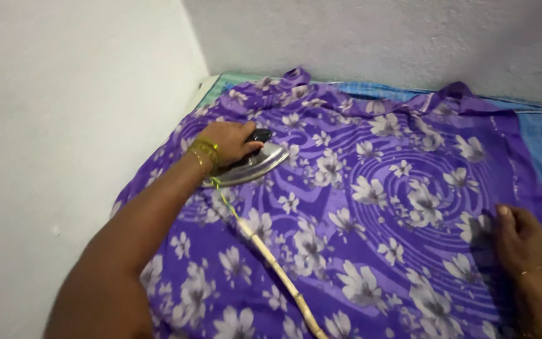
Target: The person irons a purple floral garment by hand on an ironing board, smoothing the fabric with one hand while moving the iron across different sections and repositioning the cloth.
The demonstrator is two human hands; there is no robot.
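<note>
Purple floral cloth (371,207), one iron (255,164) in clenched left-hand fingers (246,143), right hand (522,242) flat, released.

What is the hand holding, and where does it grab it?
The left hand grips the iron by its black top handle. The right hand holds nothing, resting on the purple cloth.

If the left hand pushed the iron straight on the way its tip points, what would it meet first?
Only more purple floral cloth. The left hand holds the iron, whose tip points right and slightly up-frame; the path looks free, the wall beyond, though depth is unclear.

Iron (255,164) on cloth (359,213) far left; cord (277,270) trailing near; wall (377,37) behind
</note>
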